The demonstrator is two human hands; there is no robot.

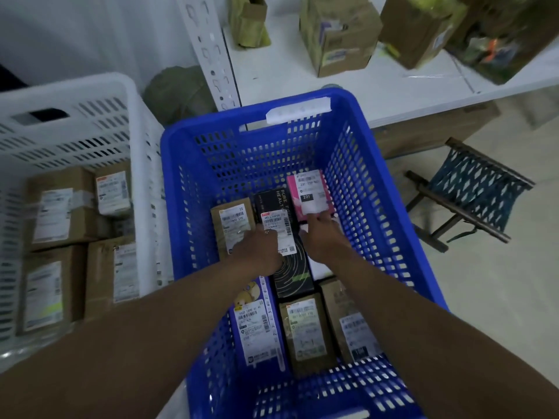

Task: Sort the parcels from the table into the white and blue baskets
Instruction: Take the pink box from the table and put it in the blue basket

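Observation:
The blue basket (pixel 257 152) stands in the middle with several labelled parcels lying flat on its floor. Both my hands reach down into it. My left hand (pixel 257 249) lies over the long black box (pixel 292 276), fingers curled at its edge next to a small brown parcel (pixel 233 222). My right hand (pixel 323 237) grips the near end of a pink parcel (pixel 305 189) by the basket's right wall. The white basket (pixel 130 95) on the left holds several brown cardboard parcels (pixel 60 207). More cardboard boxes (pixel 338 34) stand on the white table (pixel 302 86) beyond.
A perforated metal upright (pixel 208 49) rises between the two baskets at the table's left end. A folding stool (pixel 472 189) with a woven seat stands on the floor to the right. A green bundle (pixel 175 92) lies behind the baskets.

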